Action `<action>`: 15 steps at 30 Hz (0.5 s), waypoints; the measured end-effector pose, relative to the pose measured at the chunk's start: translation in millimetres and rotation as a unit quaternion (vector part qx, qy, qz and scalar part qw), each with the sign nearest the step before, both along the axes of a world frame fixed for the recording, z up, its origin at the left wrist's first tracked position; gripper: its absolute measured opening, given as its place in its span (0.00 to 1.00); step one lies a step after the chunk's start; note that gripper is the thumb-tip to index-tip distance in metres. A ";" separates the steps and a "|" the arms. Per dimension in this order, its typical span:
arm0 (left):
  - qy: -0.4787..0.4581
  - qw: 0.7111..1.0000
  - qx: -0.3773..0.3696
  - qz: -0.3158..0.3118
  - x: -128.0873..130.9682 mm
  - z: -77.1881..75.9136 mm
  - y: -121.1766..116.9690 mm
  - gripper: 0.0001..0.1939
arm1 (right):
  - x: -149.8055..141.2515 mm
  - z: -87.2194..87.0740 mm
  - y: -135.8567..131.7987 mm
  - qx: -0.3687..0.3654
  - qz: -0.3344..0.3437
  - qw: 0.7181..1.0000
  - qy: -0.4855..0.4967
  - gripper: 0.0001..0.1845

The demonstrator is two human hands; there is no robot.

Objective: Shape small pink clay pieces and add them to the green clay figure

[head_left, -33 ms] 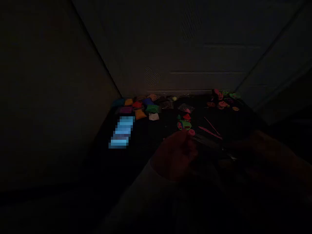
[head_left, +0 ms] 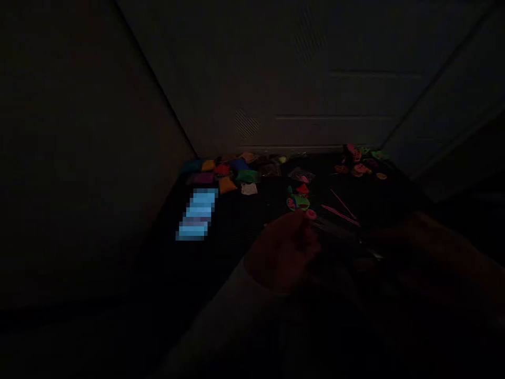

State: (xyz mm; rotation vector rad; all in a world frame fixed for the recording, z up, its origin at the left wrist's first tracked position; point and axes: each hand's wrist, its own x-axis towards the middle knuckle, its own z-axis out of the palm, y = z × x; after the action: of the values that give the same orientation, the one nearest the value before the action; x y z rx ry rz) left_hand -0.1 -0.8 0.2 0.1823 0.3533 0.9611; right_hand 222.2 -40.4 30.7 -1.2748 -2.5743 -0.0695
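Observation:
The scene is very dark. My left hand (head_left: pixel 284 252) is low in the middle, its fingers curled together round the end of a thin dark object (head_left: pixel 339 234) that runs to the right and shows a small glint. My right hand (head_left: pixel 426 237) is a dim shape at the other end of that object, and its fingers cannot be made out. Just beyond my left hand lie small green and red pieces (head_left: pixel 300 201) and thin pink sticks (head_left: pixel 340 209) on the dark surface (head_left: pixel 252 221).
Several small coloured packets (head_left: pixel 226 175) lie at the back left, with a glowing blue rectangle (head_left: pixel 198 213) in front of them. More small coloured pieces (head_left: pixel 361 160) sit at the back right. A wall (head_left: pixel 79 158) rises on the left and a panelled door (head_left: pixel 315 95) behind.

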 end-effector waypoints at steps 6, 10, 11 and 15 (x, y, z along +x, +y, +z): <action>-0.004 1.000 -0.002 -0.003 -0.7 1.4 -2.4 0.09 | -1.3 1.9 -0.8 -0.020 -0.002 1.000 0.024 0.19; -0.004 1.000 -0.003 -0.010 -1.5 2.9 -2.4 0.09 | -0.7 0.5 -0.1 -0.034 0.004 0.999 0.034 0.19; -0.008 1.000 0.000 -0.011 -1.6 3.2 -2.4 0.09 | -0.3 0.1 -0.1 -0.036 0.002 0.999 0.034 0.19; -0.017 1.000 0.007 -0.014 -1.4 2.7 -2.2 0.09 | 0.5 -0.6 -0.6 -0.032 0.004 0.999 0.032 0.19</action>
State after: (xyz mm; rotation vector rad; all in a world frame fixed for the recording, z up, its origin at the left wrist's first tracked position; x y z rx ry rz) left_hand -1.5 -3.0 2.9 0.1833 0.3116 0.9391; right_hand 222.7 -41.0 30.1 -1.2665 -2.5467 0.0554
